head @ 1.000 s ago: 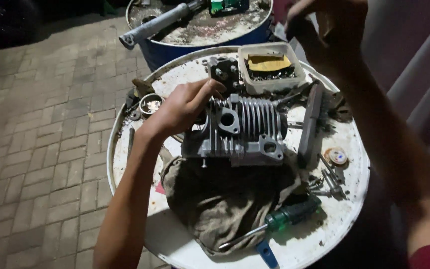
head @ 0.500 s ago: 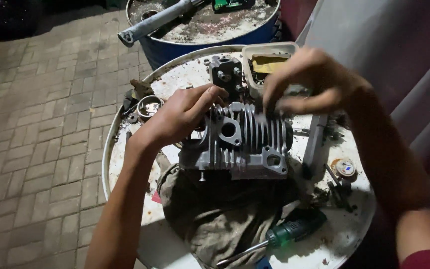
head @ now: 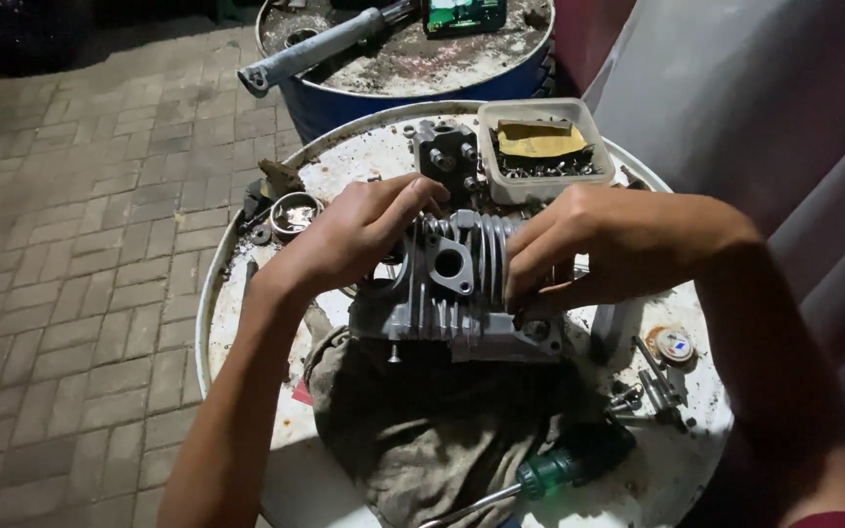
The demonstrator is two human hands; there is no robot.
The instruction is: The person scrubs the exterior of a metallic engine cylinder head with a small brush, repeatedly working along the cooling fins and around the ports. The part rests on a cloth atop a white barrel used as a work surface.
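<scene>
Left hand [head: 359,235] laid over the upper left end of a finned grey cast-metal engine cylinder [head: 457,288], fingers extended and pressed against its top edge — gripping it loosely from the side. Right hand [head: 589,244] curled over the right end of the same cylinder, fingertips [head: 520,284] tucked between and against the cooling fins, clasping the casting. Cylinder lying on its side near the middle of the counter, a round white drum lid [head: 295,469], with a round port on a flat flange facing the camera and a small bolt projecting below its lower left edge.

Directly beneath and in front of the cylinder: a crumpled, oil-stained brownish-grey rag [head: 422,430], partly under the casting. At the near edge of the rag, a screwdriver with a green and black handle [head: 559,467], shaft pointing toward the lower left.

Behind the hands: a small dark grey metal block with bolt heads [head: 445,154], just beside a translucent white plastic tub [head: 545,147] holding small metal parts and a folded yellow piece. To the left, near the left wrist, a shiny round metal cup [head: 295,210] among dark small parts. To the right, a small round disc with a pale face [head: 675,344] and loose bolts [head: 652,391].

Beyond the counter — a blue drum [head: 413,93] carrying a grey metal tube [head: 320,49] on its dirty top; brick paving [head: 80,244] to the left.
</scene>
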